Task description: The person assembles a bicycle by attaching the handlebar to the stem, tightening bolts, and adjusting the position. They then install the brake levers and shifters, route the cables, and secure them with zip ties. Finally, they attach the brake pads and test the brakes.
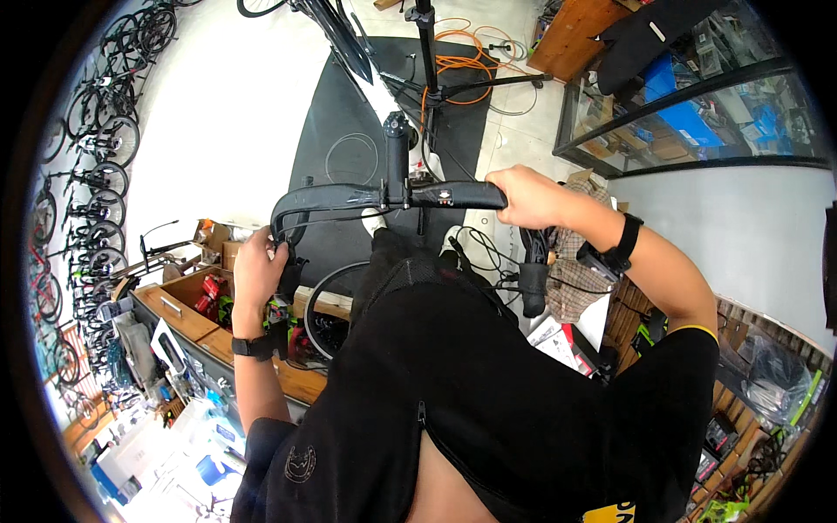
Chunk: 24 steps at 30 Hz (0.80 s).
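Currently: black drop handlebar [384, 196] mounted on stem; left hand [257, 270] gripping its left drop, right hand [532, 196] closed over right end. Cables [488, 257] hang loose, unrouted.

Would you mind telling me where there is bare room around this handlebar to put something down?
Free: the pale floor between the row of parked bikes and the black mat, and the mat's left part. Crowded: the wooden bench under the left hand, and the cable-strewn stand feet beyond the right hand.
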Motion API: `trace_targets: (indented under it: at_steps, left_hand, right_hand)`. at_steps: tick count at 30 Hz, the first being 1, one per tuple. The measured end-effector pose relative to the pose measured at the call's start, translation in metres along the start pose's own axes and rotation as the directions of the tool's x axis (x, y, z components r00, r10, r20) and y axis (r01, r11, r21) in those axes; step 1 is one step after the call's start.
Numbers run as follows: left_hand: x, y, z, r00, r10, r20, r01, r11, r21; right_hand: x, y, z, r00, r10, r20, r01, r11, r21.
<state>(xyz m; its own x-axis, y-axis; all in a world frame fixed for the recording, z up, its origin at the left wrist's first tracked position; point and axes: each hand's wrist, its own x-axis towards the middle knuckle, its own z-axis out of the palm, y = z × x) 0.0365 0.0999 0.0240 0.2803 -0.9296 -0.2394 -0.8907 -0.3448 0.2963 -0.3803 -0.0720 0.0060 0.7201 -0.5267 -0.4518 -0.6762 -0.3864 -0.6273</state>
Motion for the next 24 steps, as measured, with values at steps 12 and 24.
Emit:
trace_targets:
  at_steps: [12, 24]
  left_hand:
    - [0.021, -0.01, -0.01, 0.995, 0.038, 0.095, -0.038, 0.999, 0.002]
    - [-0.004, -0.007, -0.002, 0.997, 0.058, -0.042, -0.06, 0.998, -0.029]
  right_hand:
    - [-0.007, -0.004, 0.012, 0.999, -0.005, -0.041, 0.005, 1.0, 0.011]
    - [0.056, 0.028, -0.003, 0.996, 0.056, 0.076, -0.086, 0.875, 0.476]
